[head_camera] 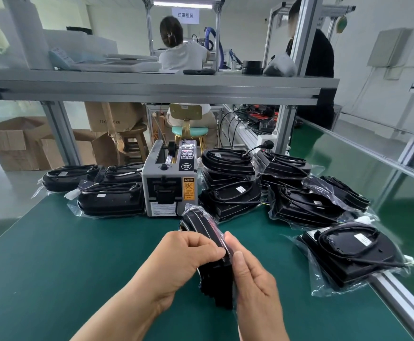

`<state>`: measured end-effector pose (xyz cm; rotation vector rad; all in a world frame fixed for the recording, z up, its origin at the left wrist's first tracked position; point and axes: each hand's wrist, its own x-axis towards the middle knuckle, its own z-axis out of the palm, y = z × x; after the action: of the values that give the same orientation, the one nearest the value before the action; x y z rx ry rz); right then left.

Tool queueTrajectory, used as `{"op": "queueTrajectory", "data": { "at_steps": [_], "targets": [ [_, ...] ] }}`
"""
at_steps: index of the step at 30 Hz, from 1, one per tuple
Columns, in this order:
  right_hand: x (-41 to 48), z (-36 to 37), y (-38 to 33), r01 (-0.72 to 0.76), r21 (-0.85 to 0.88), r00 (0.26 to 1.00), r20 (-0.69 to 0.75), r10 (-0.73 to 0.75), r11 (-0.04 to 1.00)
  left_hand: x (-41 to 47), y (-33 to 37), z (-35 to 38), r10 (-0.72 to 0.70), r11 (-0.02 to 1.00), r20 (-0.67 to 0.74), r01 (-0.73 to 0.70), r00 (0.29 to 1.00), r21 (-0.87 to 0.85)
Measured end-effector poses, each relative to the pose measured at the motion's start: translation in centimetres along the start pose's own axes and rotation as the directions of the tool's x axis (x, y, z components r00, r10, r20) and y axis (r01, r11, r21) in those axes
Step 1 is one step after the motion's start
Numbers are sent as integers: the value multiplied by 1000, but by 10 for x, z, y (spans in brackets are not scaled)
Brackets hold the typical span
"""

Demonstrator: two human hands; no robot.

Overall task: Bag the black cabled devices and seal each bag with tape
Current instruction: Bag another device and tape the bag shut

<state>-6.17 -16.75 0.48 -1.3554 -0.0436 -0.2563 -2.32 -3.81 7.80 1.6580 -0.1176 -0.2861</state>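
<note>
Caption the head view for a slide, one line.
Left hand and right hand grip a bagged black device before the tape dispenser, amid piled bagged units.

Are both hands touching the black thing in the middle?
Touching. The head view shows the left hand and the right hand pinching the bagged device from either side.

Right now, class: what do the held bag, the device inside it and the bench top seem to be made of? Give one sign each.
Bag: thin clear plastic film, glossy; it crinkles and catches glare.
Device: black, matte, probably moulded plastic, possibly metal; ribbed fins show.
Bench top: green mat, likely rubber or vinyl; smooth with a soft sheen.
</note>
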Motion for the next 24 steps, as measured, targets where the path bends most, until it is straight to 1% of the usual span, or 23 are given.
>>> {"op": "queueTrajectory", "data": {
  "at_steps": [9,17,21,24],
  "targets": [
    [1,0,2,5,-5,1000,11,-5,1000,2,-1,2,48,995,-34,-45,998,91],
    [2,0,5,0,24,1000,10,0,1000,4,-5,4,69,990,-54,-62,996,123],
    [2,0,4,1,13,1000,10,-1,1000,3,-8,5,94,985,-81,-81,992,153],
    [2,-1,3,2,6,1000,4,-2,1000,5,-12,6,107,980,-133,-82,985,183]
  ]
}}
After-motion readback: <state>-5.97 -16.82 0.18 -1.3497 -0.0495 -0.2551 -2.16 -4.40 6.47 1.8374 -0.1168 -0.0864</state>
